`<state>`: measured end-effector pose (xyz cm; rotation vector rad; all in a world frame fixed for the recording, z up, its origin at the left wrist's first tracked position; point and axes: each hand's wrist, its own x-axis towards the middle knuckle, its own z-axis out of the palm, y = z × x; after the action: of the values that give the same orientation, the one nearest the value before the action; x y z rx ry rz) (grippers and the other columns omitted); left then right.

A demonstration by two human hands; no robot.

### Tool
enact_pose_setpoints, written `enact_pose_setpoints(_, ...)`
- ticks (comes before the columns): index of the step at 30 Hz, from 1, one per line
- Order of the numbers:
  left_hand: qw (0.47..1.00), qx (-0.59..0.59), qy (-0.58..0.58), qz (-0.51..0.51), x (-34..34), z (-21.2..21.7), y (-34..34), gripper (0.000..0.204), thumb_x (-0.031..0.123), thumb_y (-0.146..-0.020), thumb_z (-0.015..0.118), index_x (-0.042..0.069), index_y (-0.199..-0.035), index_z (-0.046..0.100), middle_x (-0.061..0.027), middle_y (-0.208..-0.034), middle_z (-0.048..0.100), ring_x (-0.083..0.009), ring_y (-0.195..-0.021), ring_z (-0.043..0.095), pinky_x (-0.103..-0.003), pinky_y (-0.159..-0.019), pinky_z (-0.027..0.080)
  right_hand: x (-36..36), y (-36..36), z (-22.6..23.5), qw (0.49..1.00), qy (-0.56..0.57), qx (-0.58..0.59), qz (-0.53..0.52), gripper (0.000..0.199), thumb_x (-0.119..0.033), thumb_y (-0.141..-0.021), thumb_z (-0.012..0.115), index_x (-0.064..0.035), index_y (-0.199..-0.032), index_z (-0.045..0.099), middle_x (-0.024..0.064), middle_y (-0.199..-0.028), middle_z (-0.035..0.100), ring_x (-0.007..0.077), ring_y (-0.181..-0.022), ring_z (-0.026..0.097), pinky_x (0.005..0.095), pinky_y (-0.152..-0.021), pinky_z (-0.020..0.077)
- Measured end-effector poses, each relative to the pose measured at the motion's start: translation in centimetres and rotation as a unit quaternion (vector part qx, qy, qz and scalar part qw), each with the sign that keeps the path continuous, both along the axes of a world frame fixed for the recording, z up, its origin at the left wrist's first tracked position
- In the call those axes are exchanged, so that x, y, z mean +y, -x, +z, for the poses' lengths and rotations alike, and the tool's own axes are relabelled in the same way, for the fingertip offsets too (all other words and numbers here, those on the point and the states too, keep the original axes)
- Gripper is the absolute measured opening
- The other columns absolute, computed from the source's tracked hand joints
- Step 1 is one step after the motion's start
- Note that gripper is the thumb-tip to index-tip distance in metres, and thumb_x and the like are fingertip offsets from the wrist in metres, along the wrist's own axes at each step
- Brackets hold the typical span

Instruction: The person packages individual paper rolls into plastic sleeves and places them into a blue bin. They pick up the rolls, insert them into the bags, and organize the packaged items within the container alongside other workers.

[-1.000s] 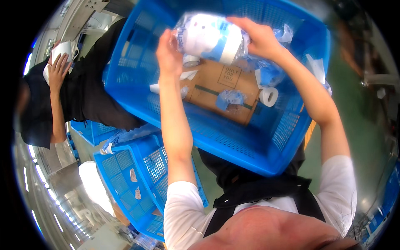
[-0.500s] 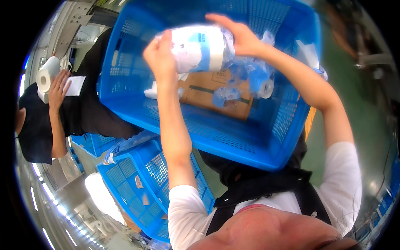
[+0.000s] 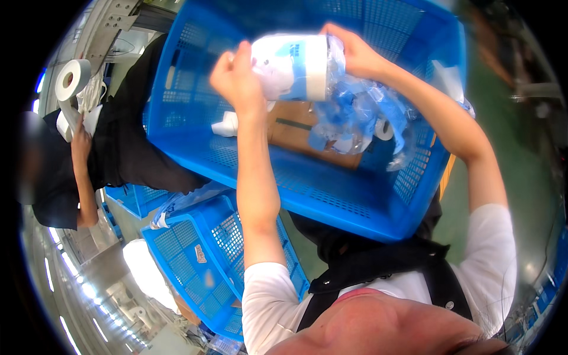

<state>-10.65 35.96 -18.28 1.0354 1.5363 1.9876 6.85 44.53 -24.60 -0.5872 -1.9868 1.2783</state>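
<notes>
A white paper roll in a printed plastic wrapper (image 3: 290, 68) is held level above a large blue plastic basket (image 3: 307, 195). My left hand (image 3: 239, 77) grips its left end, the thumb along the top. At the other end my right hand (image 3: 355, 52) is closed on the wrapper's clear film (image 3: 336, 58), and the bare white end of the roll shows beside it. Crumpled blue and clear film (image 3: 361, 118) spreads below my right hand; whether it joins the wrapper I cannot tell. Brown cardboard (image 3: 290, 130) lies in the basket.
White paper scraps (image 3: 226, 125) and a small roll (image 3: 384, 130) are in the basket. More blue baskets (image 3: 201, 254) stand at lower left. At far left, a co-worker in dark clothes (image 3: 65, 189) handles a white roll (image 3: 73, 78) with a loose strip.
My hands and the wrapped roll have shifted slightly right in the picture. The blue film below my right hand is more spread out. The co-worker's hand is lower, with a strip hanging from their roll.
</notes>
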Motion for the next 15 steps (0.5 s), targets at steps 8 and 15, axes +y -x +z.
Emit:
enact_pose_setpoints(8, 0.838, 0.490, -0.126, 0.204, 0.6, -0.4, 0.5, 0.035, 0.000, -0.073, 0.056, 0.005, -0.050, 0.031, -0.0066, -0.050, 0.032, -0.0229, -0.049, 0.036, -0.035, -0.046, 0.026, -2.5, 1.2, -0.8, 0.994, 0.038, -0.034, -0.101, 0.035, -0.019, -0.067, 0.061, -0.0013, -0.096, 0.050, 0.0186, -0.091, 0.058, 0.0310, -0.089, 0.056, 0.0340, -0.074, 0.0431)
enact_pose_setpoints(15, 0.884, 0.447, -0.124, -0.053, -0.5, -1.4, -5.7, 0.036, 0.003, -0.074, 0.060, 0.004, -0.052, 0.032, -0.0038, -0.047, 0.030, -0.0131, -0.044, 0.027, -0.028, -0.042, 0.023, -0.9, 1.7, -2.2, 0.945, 0.305, 0.076, -0.090, 0.033, -0.024, -0.076, 0.059, -0.0043, -0.102, 0.056, 0.0053, -0.092, 0.059, 0.0093, -0.081, 0.054, 0.0252, -0.069, 0.0444)
